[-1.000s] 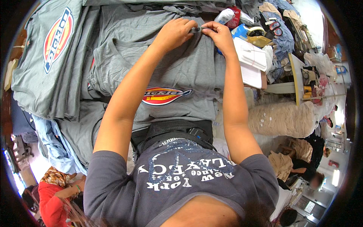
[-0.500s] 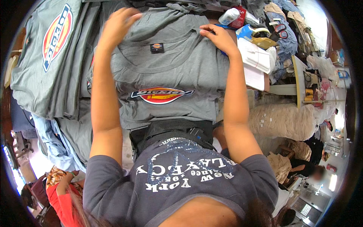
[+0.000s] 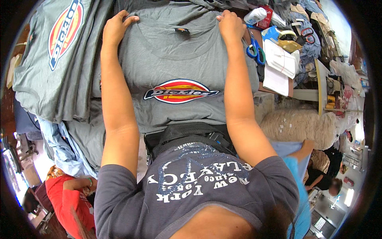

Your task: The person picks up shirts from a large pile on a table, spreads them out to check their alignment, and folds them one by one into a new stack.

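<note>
A grey T-shirt (image 3: 175,65) lies spread in front of me, its round neckline at the far side and a red, yellow and blue oval print on its chest. A small dark neck label (image 3: 182,31) shows inside the collar. My left hand (image 3: 117,28) is closed on the shirt's left shoulder, thumb toward the neckline. On the opposite shoulder my right hand (image 3: 231,27) pinches the cloth beside the collar. The fabric between both hands lies fairly flat, with slight creases.
Grey shirts with a matching print form a stack (image 3: 32,75) on the left. To the right lie blue-handled scissors (image 3: 256,51), white papers (image 3: 276,81), a tape roll (image 3: 287,35) and a white bottle (image 3: 255,16). A bundled beige pile (image 3: 298,123) and a person in blue (image 3: 300,191) are nearby.
Both hands have come down onto the shirt's shoulders; the left was raised and blurred. The collar's front edge has moved up, covering part of the label. A person in blue has appeared at right.
</note>
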### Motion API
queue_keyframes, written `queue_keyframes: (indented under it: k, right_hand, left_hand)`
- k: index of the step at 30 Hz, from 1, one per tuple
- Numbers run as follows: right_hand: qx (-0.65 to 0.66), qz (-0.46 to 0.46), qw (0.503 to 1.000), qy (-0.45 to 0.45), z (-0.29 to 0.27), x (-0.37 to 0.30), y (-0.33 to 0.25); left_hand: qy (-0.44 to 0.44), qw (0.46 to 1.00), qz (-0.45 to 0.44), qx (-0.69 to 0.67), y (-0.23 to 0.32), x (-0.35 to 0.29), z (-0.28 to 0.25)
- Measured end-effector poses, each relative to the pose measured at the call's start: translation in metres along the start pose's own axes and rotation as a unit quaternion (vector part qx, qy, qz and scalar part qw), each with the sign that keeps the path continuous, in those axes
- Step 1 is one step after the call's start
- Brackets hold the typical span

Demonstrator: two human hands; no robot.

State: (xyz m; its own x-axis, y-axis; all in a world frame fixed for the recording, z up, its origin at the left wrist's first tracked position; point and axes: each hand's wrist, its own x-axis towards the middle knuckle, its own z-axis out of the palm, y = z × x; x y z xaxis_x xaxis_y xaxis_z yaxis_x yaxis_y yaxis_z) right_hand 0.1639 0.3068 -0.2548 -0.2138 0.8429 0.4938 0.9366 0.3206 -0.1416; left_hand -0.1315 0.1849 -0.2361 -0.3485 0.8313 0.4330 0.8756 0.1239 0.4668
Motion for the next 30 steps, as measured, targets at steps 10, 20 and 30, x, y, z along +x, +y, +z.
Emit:
queue_keyframes:
  k: [10, 20, 30]
  right_hand:
    - [0.192, -0.075, 0.935, 0.287, 0.001, 0.011, 0.013]
    - [0.199, -0.095, 0.931, 0.292, -0.005, 0.010, 0.010]
    - [0.028, -0.150, 0.975, 0.160, -0.008, -0.008, 0.002]
  left_hand:
    - [0.281, 0.955, 0.057, 0.083, -0.004, -0.001, 0.009]
    - [0.341, 0.923, 0.104, 0.142, -0.008, 0.001, 0.010]
    - [0.156, 0.962, 0.120, 0.190, 0.022, -0.005, 0.007]
